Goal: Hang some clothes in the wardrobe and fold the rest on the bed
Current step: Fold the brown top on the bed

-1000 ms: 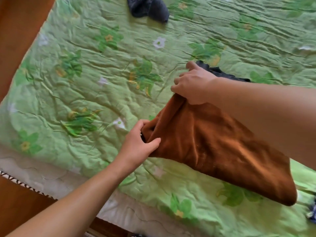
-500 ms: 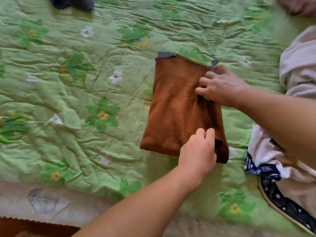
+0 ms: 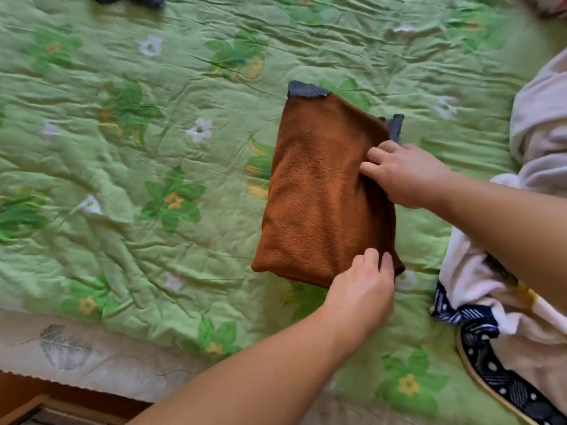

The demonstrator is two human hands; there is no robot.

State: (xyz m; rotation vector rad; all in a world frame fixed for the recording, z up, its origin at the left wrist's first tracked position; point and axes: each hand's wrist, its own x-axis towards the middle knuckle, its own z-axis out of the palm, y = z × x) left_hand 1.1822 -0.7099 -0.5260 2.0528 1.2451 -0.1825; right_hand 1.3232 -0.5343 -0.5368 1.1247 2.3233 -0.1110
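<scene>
Here, a folded rust-brown fleece garment [image 3: 319, 194] lies on a green floral quilt [image 3: 153, 148]. The left hand [image 3: 362, 289] presses its near corner flat-fingered; the right hand [image 3: 405, 176] grips its side.

Folded rust-brown fleece garment [image 3: 319, 191], flat on green floral bedspread [image 3: 153, 246]; grey trim peeking out at 12 and 2 o'clock.

My bed [image 3: 337, 41] is covered with a wrinkled green quilt [image 3: 122, 246] with flower print, in soft warm light. At 7 o'clock I see a pale sheet [image 3: 92, 357] with a leaf drawing, and brown wood [image 3: 36, 397] under it.
</scene>
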